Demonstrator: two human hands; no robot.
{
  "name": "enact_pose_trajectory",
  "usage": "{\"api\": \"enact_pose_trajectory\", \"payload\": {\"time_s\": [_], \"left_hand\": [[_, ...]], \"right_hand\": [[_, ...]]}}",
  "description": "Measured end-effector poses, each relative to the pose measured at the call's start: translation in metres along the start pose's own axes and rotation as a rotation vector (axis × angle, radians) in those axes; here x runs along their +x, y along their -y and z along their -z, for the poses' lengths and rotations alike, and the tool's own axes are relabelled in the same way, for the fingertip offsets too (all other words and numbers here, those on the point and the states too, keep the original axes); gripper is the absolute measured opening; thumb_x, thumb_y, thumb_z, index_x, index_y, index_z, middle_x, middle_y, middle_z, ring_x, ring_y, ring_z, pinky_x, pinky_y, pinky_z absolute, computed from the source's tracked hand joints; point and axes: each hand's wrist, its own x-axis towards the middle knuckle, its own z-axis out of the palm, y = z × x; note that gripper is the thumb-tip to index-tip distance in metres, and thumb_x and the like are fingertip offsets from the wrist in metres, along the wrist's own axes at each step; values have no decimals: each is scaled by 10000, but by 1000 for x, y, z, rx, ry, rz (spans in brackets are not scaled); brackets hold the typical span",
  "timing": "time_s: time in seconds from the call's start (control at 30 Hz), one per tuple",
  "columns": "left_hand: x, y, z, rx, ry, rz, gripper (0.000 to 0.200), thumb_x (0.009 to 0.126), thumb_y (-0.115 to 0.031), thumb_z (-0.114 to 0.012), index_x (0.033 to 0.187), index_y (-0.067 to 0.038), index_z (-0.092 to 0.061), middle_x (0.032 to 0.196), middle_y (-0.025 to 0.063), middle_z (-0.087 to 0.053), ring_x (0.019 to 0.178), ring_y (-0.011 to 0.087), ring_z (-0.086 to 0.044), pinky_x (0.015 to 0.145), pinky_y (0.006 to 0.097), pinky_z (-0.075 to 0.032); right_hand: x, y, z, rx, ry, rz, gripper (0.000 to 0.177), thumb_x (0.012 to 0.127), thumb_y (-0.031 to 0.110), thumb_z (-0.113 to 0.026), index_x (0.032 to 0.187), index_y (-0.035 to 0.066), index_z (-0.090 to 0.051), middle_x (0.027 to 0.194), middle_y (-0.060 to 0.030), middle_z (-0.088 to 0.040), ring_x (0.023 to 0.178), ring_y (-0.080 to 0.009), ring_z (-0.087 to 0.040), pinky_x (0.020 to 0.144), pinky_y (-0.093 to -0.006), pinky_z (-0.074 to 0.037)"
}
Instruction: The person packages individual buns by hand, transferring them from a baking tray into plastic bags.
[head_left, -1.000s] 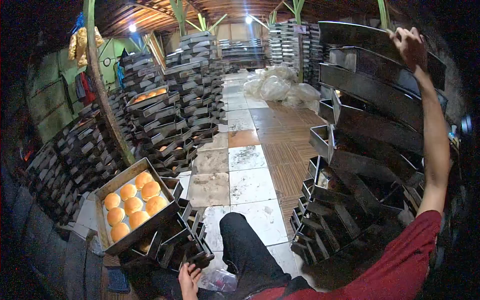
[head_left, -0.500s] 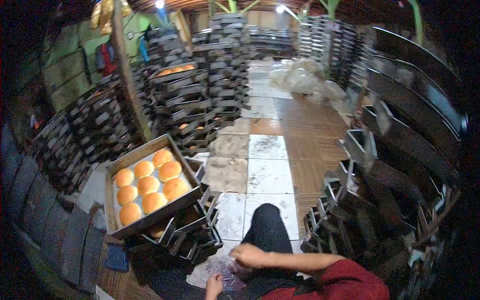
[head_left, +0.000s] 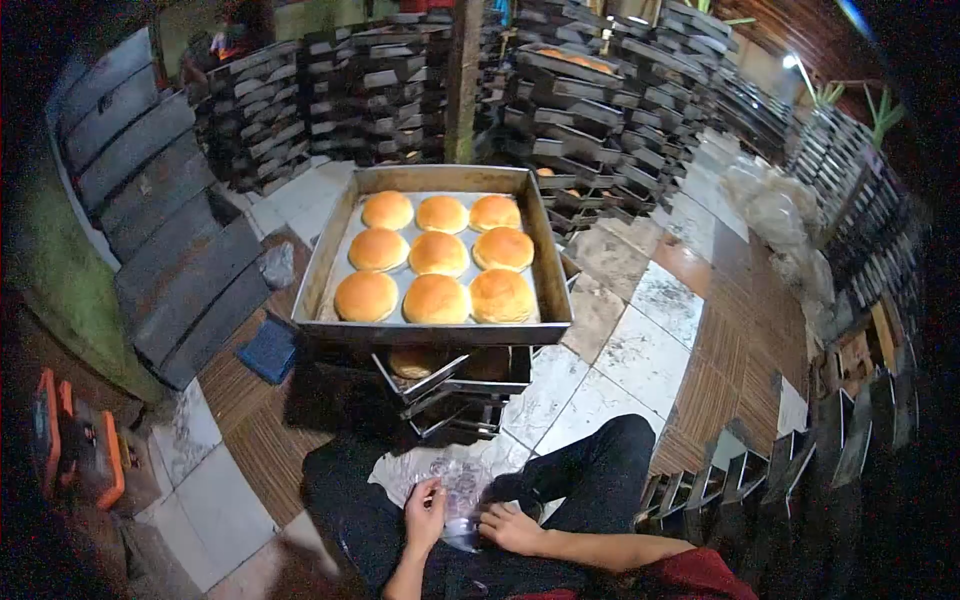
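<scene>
A clear plastic bag (head_left: 462,488) with faint printing lies over my lap between my two hands. My left hand (head_left: 425,515) pinches its left side, thumb against fingers. At the bag's right edge my right hand (head_left: 512,527) is closed with curled fingers, which seem to grip the plastic; its fingertips are partly hidden. Just beyond my knees, a metal baking tray (head_left: 545,333) holds rows of round golden buns (head_left: 437,253) on a pale liner. That tray rests on more stacked trays (head_left: 470,385), and another bun shows inside the stack.
Tall stacks of trays (head_left: 350,90) stand at the back, around a wooden post (head_left: 464,80). Grey panels (head_left: 165,215) lean at the left, near a blue item (head_left: 268,348) and orange-edged objects (head_left: 108,460). Crumpled plastic (head_left: 775,205) lies on the floor at the right.
The view has swung left, bringing the bun tray to the middle. My right hand has come down beside the bag, and both hands now show more fully.
</scene>
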Motion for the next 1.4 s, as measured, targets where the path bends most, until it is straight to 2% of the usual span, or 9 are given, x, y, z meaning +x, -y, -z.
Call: {"api": "enact_pose_trajectory", "payload": {"time_s": [0.3, 0.37, 0.63, 0.73, 0.97, 1.03, 1.1, 1.3, 1.4], "left_hand": [[-39, -23, 13, -215, -89, 115, 161, 867, -90, -507, 975, 26, -537, 839, 63, -580, 701, 104, -545, 637, 241, -456], [-45, -25, 14, -36, -28, 115, 137, 870, -68, -488, 955, 28, -535, 765, 80, -593, 650, 134, -574, 622, 268, -496], [-74, -28, 6, -234, 46, 348, 214, 883, -183, -519, 938, 24, -537, 699, 69, -583, 613, 138, -584, 571, 261, -485], [-77, -45, 5, -389, 62, 596, 304, 893, -286, -486, 985, 3, -502, 782, 95, -597, 698, 210, -613, 648, 319, -514], [-71, -11, -18, -961, 178, 917, 501, 855, -311, -546, 1222, -26, -358, 1069, 128, -527, 824, 223, -554, 684, 342, -482], [-74, -15, -26, -471, -274, 551, 399, 829, -172, -585, 1170, -25, -440, 988, 102, -548, 797, 185, -545, 658, 316, -474], [-69, -41, -7, -640, -161, 664, 328, 803, 7, -538, 1120, 11, -454, 1054, 114, -550, 821, 165, -537, 681, 260, -453], [-48, -149, 28, -496, -211, -327, 329, 828, 59, -452, 1153, 17, -417, 1034, 168, -559, 860, 213, -576, 755, 318, -495], [-42, -163, 42, -400, -37, -406, 437, 849, 28, -452, 1246, 6, -269, 1134, 213, -494, 847, 262, -598, 741, 355, -510]], "right_hand": [[0, 6, -5, 168, 201, -244, 189, 738, 133, -481, 907, 54, -508, 841, -108, -582, 797, -271, -596, 694, -387, -481], [9, 0, 5, -115, -301, -5, 219, 712, 153, -501, 912, 79, -552, 863, -60, -569, 853, -225, -572, 756, -352, -455], [-4, 1, -18, 147, -28, 117, 315, 711, 136, -511, 1019, 89, -557, 889, -90, -591, 800, -234, -582, 675, -351, -458], [6, 9, -11, 425, 76, -570, 137, 863, 143, -460, 787, 31, -475, 704, -228, -560, 607, -394, -559, 504, -453, -434], [5, 88, 19, 770, -213, -593, 101, 832, 70, -517, 887, -15, -510, 700, -235, -545, 617, -413, -546, 516, -409, -426], [11, 81, 38, 862, -167, -500, 120, 836, 110, -527, 855, -8, -510, 689, -226, -543, 623, -404, -553, 530, -414, -434], [18, 81, 76, 1021, -123, -415, 136, 822, 136, -569, 827, 2, -543, 711, -198, -562, 620, -354, -578, 557, -385, -458], [44, 13, 145, 540, -789, -503, 633, 722, 186, -665, 1254, 23, -363, 1161, -173, -489, 1052, -260, -493, 799, -329, -434], [74, -3, 191, 1441, -585, -523, 811, 609, 76, -704, 1303, 26, -288, 1256, -145, -412, 1154, -232, -404, 949, -326, -348]]}}
